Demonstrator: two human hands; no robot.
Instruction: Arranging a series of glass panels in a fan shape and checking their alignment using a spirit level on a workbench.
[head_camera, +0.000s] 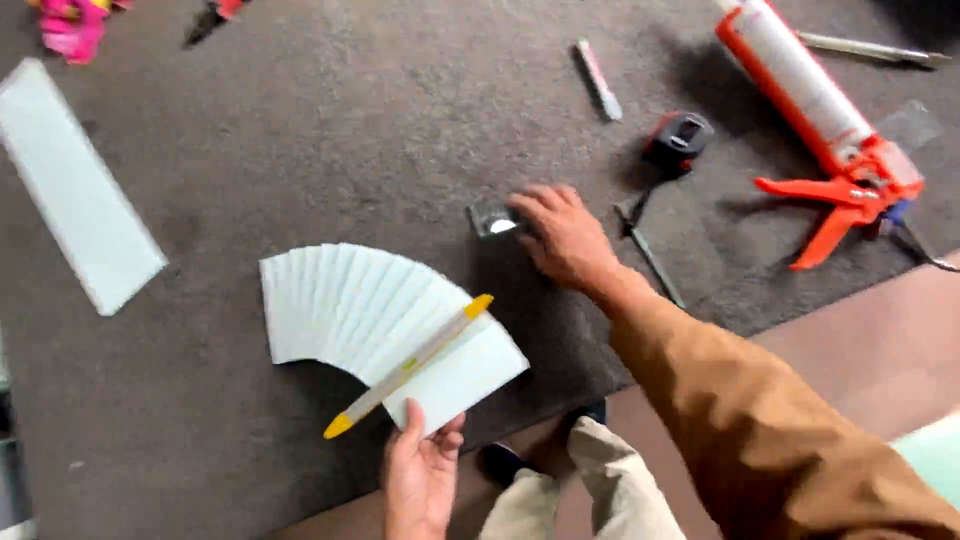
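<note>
My left hand holds a fanned stack of pale glass strips by its lower corner, together with a long yellow-tipped tool lying across the fan. My right hand, in a brown sleeve, reaches forward onto the dark grey mat, its fingers closing over a small metal object with a white spot.
A long pale glass strip lies at the left. An orange caulking gun, a black tape measure, a slim pink tool and a metal square lie at the right. Pink items sit top left.
</note>
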